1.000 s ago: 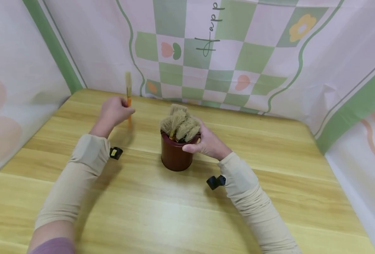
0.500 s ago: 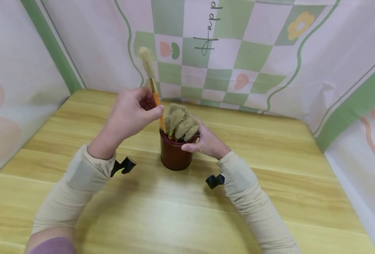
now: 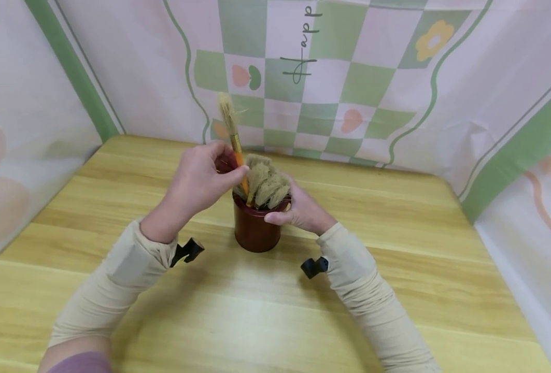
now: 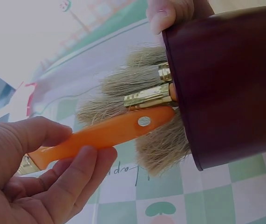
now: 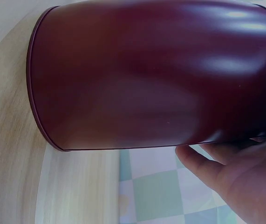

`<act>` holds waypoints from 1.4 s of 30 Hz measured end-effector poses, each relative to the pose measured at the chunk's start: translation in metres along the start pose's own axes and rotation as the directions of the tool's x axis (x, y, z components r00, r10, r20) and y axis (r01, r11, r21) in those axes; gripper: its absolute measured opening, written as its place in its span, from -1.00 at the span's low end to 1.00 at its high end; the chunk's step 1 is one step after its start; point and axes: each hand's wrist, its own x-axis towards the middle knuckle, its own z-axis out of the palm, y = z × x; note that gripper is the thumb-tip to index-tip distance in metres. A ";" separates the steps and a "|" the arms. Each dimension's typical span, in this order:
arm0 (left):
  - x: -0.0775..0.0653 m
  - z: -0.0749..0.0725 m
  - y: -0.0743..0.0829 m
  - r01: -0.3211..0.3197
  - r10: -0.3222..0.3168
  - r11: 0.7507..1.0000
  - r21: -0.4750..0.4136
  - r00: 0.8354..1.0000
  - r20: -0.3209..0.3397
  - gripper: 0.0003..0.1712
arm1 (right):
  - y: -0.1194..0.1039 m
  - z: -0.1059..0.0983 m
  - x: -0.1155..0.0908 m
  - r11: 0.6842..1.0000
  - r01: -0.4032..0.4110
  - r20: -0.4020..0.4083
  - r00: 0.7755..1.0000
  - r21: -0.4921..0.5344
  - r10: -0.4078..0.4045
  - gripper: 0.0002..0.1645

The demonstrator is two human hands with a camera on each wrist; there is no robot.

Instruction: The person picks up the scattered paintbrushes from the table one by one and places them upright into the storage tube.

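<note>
My left hand [image 3: 202, 178] pinches the orange handle of a paintbrush [image 4: 95, 135], its pale bristles pointing up. In the left wrist view the handle's end, with a hole in it, is right at the rim of a dark red cylindrical pot [image 3: 257, 230]. Several more paintbrushes [image 4: 144, 98] stand in the pot, bristles up, with gold-coloured ferrules. On the pot's right side my right hand [image 3: 305, 207] grips it near the rim, thumb in front and fingers behind. The right wrist view has the pot wall [image 5: 137, 79] with the fingers against it.
The pot stands on a wood-grain table [image 3: 256, 321]. A cloth printed with green checks [image 3: 370, 83] hangs behind the table, and pale cloth walls rise at both sides. Small black wrist cameras [image 3: 314, 267] stick out from beige sleeves.
My left hand has brought the paintbrush from the left across to the pot, then lowered it slightly at the rim. The right hand has kept its hold on the pot.
</note>
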 end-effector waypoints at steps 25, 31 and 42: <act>-0.004 0.003 -0.001 0.068 -0.068 0.998 -0.018 0.998 -0.010 -0.76 | 0.000 -0.001 0.001 0.999 -0.013 -0.008 1.000 -0.042 0.013 0.59; -0.002 0.004 0.001 0.034 -0.035 0.999 -0.016 0.999 -0.028 -0.80 | -0.001 -0.001 0.001 0.999 -0.013 -0.017 1.000 -0.039 0.012 0.61; -0.006 0.007 -0.003 -0.014 0.012 1.000 -0.024 0.997 -0.070 -0.85 | 0.001 -0.002 0.003 0.999 -0.018 -0.011 1.000 -0.049 0.017 0.60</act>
